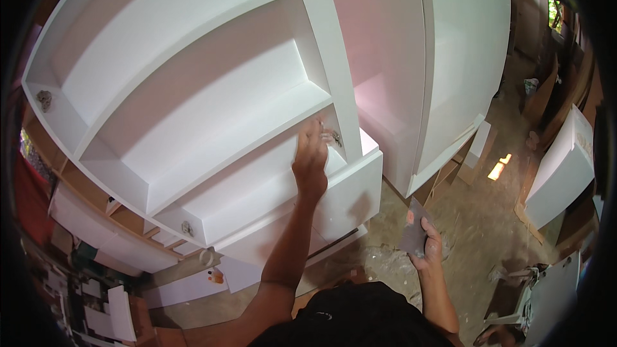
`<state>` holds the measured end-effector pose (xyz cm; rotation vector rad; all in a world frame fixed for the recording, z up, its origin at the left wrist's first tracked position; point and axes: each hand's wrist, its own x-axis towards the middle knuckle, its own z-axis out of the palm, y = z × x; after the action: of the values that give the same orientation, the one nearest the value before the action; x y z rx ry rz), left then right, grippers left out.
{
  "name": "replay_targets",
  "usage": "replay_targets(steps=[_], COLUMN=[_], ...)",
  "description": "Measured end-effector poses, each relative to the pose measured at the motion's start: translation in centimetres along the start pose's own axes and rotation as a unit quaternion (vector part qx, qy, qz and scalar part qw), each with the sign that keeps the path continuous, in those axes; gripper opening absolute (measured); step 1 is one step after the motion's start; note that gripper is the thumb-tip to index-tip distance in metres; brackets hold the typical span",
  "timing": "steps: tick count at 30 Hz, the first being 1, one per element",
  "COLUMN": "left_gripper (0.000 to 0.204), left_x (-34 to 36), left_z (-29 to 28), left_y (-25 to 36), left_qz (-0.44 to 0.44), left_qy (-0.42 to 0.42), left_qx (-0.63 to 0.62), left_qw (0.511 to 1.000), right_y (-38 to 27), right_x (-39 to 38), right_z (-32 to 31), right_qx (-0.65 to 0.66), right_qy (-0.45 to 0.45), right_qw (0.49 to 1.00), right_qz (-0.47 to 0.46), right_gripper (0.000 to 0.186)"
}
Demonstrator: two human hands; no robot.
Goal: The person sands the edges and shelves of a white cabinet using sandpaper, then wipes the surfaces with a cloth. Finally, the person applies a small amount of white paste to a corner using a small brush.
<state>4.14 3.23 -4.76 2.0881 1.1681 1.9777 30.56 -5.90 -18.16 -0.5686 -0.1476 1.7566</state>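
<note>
My left hand (310, 159) reaches up to the inner side wall of a white shelf unit (238, 135). Its fingers are stretched upward, slightly blurred at the tips, beside a rough grey patch (334, 138) on that wall. I cannot make out anything held in them. Lower and to the right, my right hand (429, 245) grips a thin, flat, dark grey piece (413, 226) with a small orange-red spot; its exact kind is unclear. Similar grey patches mark the unit's lower left compartment (187, 228) and its far left wall (44, 100).
A tall white cabinet (463, 58) stands right of the shelf unit. White panels lie on the concrete floor (392, 263) at lower left, one under a small orange-and-white object (215, 275). A white box-like piece (560, 166) and a grey-topped stand (553, 302) are at right.
</note>
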Motion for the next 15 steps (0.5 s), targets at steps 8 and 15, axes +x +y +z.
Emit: replay_targets(steps=[8, 15], left_gripper=[0.033, 0.028], left_x=[-9.2, -5.9], left_z=[-2.0, -5.4], left_y=[-0.6, -0.9], left_qz=[-0.365, -0.373], left_qy=[-0.241, -0.398], left_qx=[-0.485, -0.289], left_qw=[0.757, 0.786], right_y=[2.3, 4.2], right_x=[-1.5, -2.4], right_z=[7.2, 8.9], right_qx=[-0.024, -0.077], right_qy=[-0.128, -0.146], right_qw=[0.983, 0.973], right_qz=[0.133, 0.158], right_gripper=[0.037, 0.04])
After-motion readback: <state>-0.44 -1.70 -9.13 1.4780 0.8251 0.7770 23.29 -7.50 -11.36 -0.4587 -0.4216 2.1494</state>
